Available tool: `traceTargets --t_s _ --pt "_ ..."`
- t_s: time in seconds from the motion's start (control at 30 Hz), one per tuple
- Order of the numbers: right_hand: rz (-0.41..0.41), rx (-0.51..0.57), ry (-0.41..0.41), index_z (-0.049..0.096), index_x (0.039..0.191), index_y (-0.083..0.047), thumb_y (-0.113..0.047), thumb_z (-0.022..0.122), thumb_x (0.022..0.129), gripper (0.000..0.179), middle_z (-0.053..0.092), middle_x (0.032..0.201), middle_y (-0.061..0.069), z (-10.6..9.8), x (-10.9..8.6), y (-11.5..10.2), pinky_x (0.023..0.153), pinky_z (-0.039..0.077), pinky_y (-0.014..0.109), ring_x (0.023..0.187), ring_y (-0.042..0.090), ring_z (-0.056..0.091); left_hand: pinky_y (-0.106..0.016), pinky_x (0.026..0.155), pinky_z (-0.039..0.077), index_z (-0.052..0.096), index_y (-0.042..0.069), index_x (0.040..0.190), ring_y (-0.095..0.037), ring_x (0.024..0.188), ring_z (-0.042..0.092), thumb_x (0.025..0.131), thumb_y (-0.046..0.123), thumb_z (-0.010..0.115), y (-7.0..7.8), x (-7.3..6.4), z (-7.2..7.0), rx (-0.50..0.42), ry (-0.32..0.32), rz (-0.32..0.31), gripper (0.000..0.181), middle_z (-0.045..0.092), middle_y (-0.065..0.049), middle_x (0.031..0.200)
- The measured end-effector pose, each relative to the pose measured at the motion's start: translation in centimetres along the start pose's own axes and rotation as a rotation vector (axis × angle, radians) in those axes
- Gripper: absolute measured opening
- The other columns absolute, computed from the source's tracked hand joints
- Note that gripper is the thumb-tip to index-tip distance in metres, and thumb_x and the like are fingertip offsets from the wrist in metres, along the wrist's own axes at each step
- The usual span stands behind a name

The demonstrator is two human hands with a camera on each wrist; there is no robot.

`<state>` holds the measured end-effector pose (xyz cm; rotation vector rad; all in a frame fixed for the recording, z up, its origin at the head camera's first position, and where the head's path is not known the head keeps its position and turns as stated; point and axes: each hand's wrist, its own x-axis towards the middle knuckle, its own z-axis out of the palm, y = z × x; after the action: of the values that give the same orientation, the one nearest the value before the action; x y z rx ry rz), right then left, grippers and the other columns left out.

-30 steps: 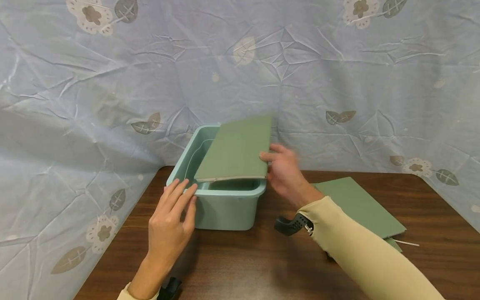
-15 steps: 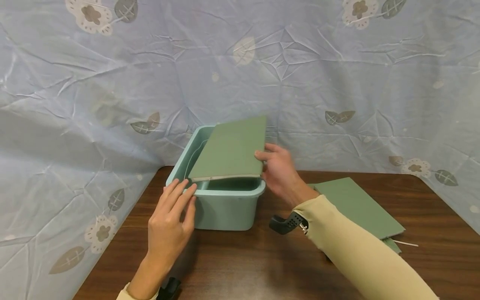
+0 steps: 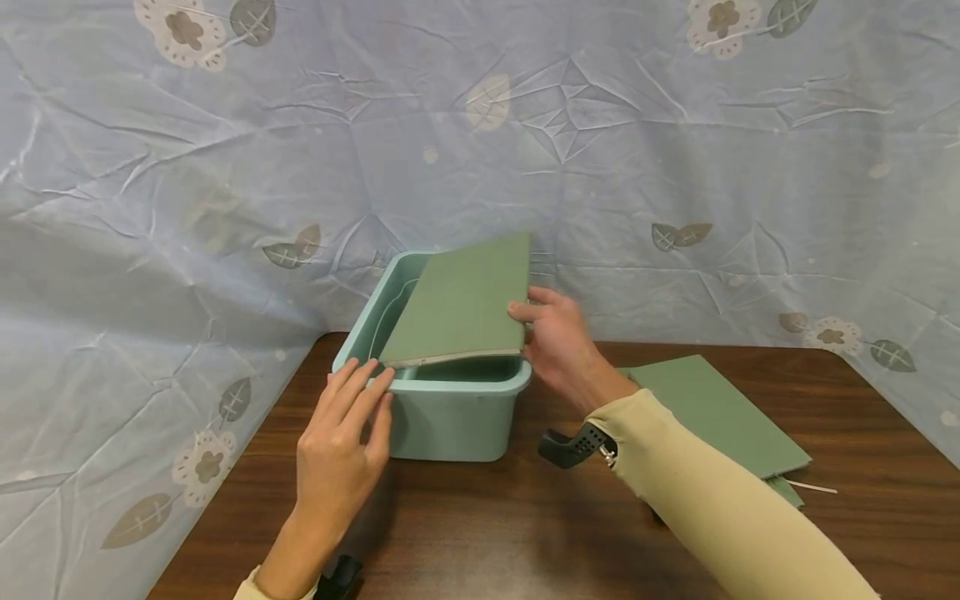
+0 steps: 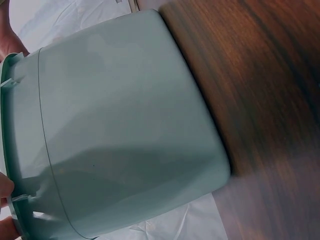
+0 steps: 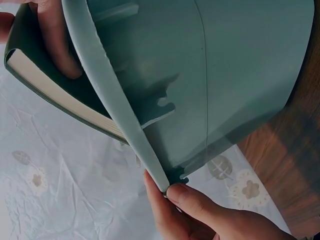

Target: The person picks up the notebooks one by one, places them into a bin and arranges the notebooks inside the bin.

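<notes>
A green hardcover book [image 3: 461,300] lies tilted over the blue-green plastic bin [image 3: 450,423], its right side raised. My right hand [image 3: 561,346] grips that raised side, thumb on the cover and fingers beneath. Cream page edges of the book [image 5: 60,96] show in the right wrist view, partly behind the bin's rim. At the bin's near left corner, my left hand [image 3: 339,446] pinches the rim, with fingers over it and thumb outside. The bin's outer wall [image 4: 120,115] fills much of the left wrist view. Inside the bin, the part under the book is hidden.
Another green book [image 3: 723,412] lies on the brown wooden table [image 3: 480,533] at the right, partly behind my right sleeve. A green piece and a thin white strip [image 3: 813,486] stick out from under it. A patterned grey-blue cloth [image 3: 450,125] hangs behind the table.
My right hand has shifted slightly left, bringing the book further over the bin. In the last half second the book's near left corner has dipped a little. My left hand stays at the rim.
</notes>
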<state>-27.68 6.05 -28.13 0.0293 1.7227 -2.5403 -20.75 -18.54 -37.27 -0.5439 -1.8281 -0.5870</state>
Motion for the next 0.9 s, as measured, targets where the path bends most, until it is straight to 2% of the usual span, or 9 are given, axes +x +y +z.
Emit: traceTargets --t_s 0.4,0.53,0.7,0.8,0.9 --pt "0.008 -0.045 -0.034 0.036 0.146 -0.001 -0.002 0.052 0.099 0.05 0.051 0.134 0.015 -0.3 0.3 -0.2 0.085 0.058 0.033 0.111 0.025 0.058 -0.049 0.109 0.047 0.073 0.004 0.116 -0.038 0.119 0.062 0.087 0.004 0.069 0.4 0.1 0.1 0.005 -0.007 0.002 0.03 0.071 -0.016 0.119" --pt "0.01 -0.042 -0.062 0.032 0.149 0.001 -0.001 0.05 0.099 0.053 0.049 0.138 0.017 -0.4 0.2 -0.4 0.096 0.056 0.038 0.118 0.028 0.056 -0.047 0.11 0.047 0.073 0.004 0.116 -0.037 0.12 0.061 0.087 0.004 0.069 0.5 0.1 0.2 0.003 -0.005 -0.002 0.03 0.071 -0.016 0.119" --pt "-0.057 -0.008 -0.07 0.024 0.154 -0.003 -0.004 0.051 0.1 0.061 0.039 0.152 0.022 -0.6 -0.2 -1.0 0.117 0.041 0.041 0.138 0.033 0.045 -0.051 0.108 0.048 0.073 0.004 0.115 -0.039 0.119 0.062 0.087 0.004 0.068 0.6 0.1 0.3 0.013 -0.011 -0.009 0.028 0.071 -0.015 0.119" --pt "-0.102 -0.006 -0.056 0.027 0.155 -0.008 -0.012 0.054 0.1 0.061 0.034 0.157 0.019 -0.8 -0.7 -1.8 0.121 0.034 0.041 0.143 0.034 0.04 -0.054 0.106 0.048 0.073 0.004 0.114 -0.04 0.118 0.062 0.088 0.004 0.068 0.7 0.1 0.4 0.022 -0.019 -0.01 0.027 0.071 -0.016 0.119" --pt "-0.106 -0.014 -0.075 0.027 0.156 -0.011 -0.018 0.054 0.101 0.061 0.034 0.158 0.014 -1.0 -0.9 -2.6 0.122 0.032 0.043 0.144 0.033 0.039 -0.056 0.105 0.049 0.073 0.004 0.114 -0.04 0.118 0.062 0.088 0.004 0.068 0.8 0.2 0.4 0.024 -0.015 -0.007 0.027 0.071 -0.016 0.119"
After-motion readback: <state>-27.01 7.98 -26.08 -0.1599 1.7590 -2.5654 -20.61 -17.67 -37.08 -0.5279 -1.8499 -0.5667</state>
